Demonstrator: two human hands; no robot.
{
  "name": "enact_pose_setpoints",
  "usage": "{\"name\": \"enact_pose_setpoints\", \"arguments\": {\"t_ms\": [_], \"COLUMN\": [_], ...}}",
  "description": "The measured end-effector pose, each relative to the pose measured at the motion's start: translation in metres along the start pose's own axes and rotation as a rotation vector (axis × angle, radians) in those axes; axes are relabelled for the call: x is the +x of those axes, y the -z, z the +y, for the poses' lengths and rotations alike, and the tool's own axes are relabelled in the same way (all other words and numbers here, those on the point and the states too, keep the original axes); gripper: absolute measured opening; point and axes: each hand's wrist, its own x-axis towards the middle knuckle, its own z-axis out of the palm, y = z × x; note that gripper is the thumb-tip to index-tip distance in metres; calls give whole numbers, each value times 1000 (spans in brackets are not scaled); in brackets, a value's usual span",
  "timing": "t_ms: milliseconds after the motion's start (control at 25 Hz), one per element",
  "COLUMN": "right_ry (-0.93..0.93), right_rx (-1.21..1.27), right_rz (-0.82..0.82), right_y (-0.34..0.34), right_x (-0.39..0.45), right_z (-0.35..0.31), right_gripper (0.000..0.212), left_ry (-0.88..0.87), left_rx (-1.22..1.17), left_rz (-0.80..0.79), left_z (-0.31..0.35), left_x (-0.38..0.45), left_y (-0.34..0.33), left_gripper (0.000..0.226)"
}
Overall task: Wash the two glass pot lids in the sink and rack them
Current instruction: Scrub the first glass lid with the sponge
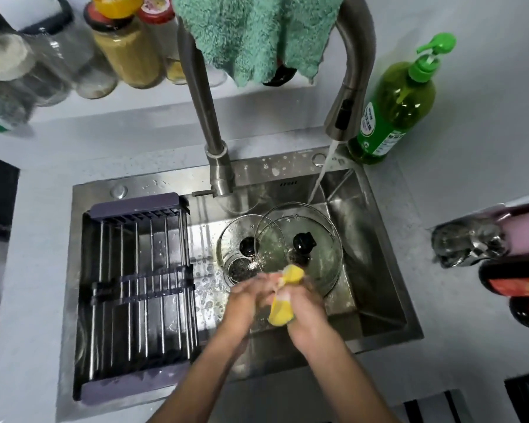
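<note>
Two glass pot lids lie in the steel sink (379, 303). The larger lid (321, 236), with a black knob, overlaps the smaller lid (231, 239), which also has a black knob. Both my hands meet just in front of the lids over the sink. My left hand (245, 303) and my right hand (307, 319) are both closed around a yellow sponge (283, 309), which is squeezed and twisted between them. Neither hand touches a lid. Water runs from the faucet head (344, 117) into the sink's back right corner.
A wire dish rack (138, 288) with purple ends fills the sink's left half. A green soap bottle (394, 102) stands at the back right. A teal towel (254, 35) hangs over the faucet. Jars line the back left; more bottles sit at the right edge.
</note>
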Motion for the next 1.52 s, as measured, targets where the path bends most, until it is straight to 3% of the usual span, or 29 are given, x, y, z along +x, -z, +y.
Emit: {"name": "enact_pose_setpoints", "arguments": {"t_ms": [80, 200, 240, 320, 480, 560, 680, 840, 920, 1000, 1120, 1200, 1280, 1400, 1520], "right_ry": [114, 523, 699, 841, 787, 795, 789, 926, 1130, 1373, 1222, 1192, 1222, 1067, 1205], "right_rx": [-124, -957, -1195, -1408, -1375, -1270, -1196, -1112, -1064, -1081, -1061, -1185, -1279, -1237, -1217], "right_rz": [65, 113, 29, -166, -181, -298, -235, -211, -199, -277, -295, -271, -278, -177, -209], "right_y": [-2, -5, -9, -23, -13, -2, 11, 41, 47, 40, 25, 12, -16, -53, -68], "right_x": [33, 89, 105, 131, 141, 125, 119, 80, 53, 38, 0, -31, -52, -78, -115], "right_z": [5, 19, 21, 22, 24, 29, 15, 8, 7, -4, -16, -19, -36, -65, -67], "right_gripper": [23, 38, 53, 72, 70, 72, 68, 54, 46, 39, 56, 67, 79, 80, 81], "left_ry": [103, 259, 285, 304, 292, 221, 149, 47, 28, 12, -86, -129, -199, -332, -446], "left_rx": [-49, -93, -157, -347, -689, -720, -750, -759, -806, -778, -764, -723, -662, -469, -351], "left_rz": [173, 258, 253, 266, 208, 187, 134, 167, 203, 224, 225, 234, 244, 271, 324], "left_z": [-9, -36, -46, -60, -66, -62, -49, -28, -20, -10, 10, 26, 39, 55, 74], "left_x": [42, 94, 106, 125, 133, 131, 122, 80, 48, 21, -8, -18, -31, -58, -81], "left_y": [10, -5, -14, -32, -44, -44, -46, -45, -36, -26, -9, 0, 4, 11, 25], "left_gripper": [18, 14, 13, 16, 28, 28, 26, 23, 44, 53, 23, 17, 18, 37, 25]}}
